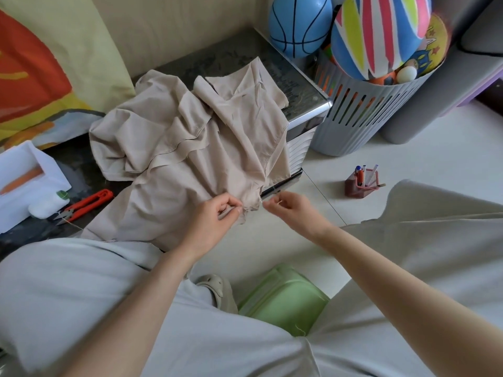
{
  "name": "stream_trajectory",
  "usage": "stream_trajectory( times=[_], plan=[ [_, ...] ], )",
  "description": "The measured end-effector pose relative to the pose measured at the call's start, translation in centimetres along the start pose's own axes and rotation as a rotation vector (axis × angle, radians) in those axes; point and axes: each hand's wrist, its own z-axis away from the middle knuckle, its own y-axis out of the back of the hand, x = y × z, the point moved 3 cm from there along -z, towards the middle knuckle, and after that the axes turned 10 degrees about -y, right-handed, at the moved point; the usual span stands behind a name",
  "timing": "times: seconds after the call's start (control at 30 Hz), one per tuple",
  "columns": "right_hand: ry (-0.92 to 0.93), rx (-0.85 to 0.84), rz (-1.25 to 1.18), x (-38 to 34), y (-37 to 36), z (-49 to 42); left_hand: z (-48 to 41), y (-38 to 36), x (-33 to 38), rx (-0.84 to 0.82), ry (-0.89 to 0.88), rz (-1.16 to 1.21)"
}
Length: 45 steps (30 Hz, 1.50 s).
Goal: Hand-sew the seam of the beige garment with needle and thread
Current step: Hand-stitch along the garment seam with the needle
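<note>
Your left hand [215, 213] pinches the near edge of the beige garment [190, 137], which is draped off the table [304, 85], so keep that seam taut. Your right hand [288, 206] is pinched shut just beside it. I can't tell if it's on needle or thread, so pull gently.

Head cam — fwd/down, close-up

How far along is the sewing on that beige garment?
Done: hard to tell; no hand stitches show. In hand: the left hand pinches the garment at its lower edge; the right hand pinches something beside it, probably the needle. Left: more stitching, then cutting the thread; the orange snips lie untouched.
</note>
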Motion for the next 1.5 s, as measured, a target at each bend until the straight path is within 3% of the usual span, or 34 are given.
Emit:
stream_trajectory(
  times=[0.1,0.23,0.5,0.9,1.17,1.3,1.5],
  plan=[
    [0.026,-0.076,0.128,0.7,-0.2,0.2,-0.3,-0.2,-0.1,-0.012,0.017,0.019],
    [-0.031,-0.115,0.083,2.1,0.4,0.4,-0.5,-0.3,-0.3,-0.010,0.028,0.017],
    [-0.331,0.123,-0.279,6.4,1.3,-0.4,-0.5,-0.4,-0.5,-0.020,0.047,0.024],
    [-0.472,0.354,-0.313,8.6,2.6,-0.8,-0.4,-0.5,-0.5,-0.030,0.028,0.012],
    [-0.340,0.347,-0.115,6.6,2.3,-1.0,-0.2,-0.3,0.0,-0.029,0.021,0.070],
    [-0.157,0.344,-0.068,3.8,1.7,-0.5,-0.1,-0.3,0.2,-0.031,0.020,0.083],
    [0.116,0.110,-0.140,-0.4,-0.8,0.5,-0.2,-0.3,0.7,-0.029,0.025,0.113]
  ],
)
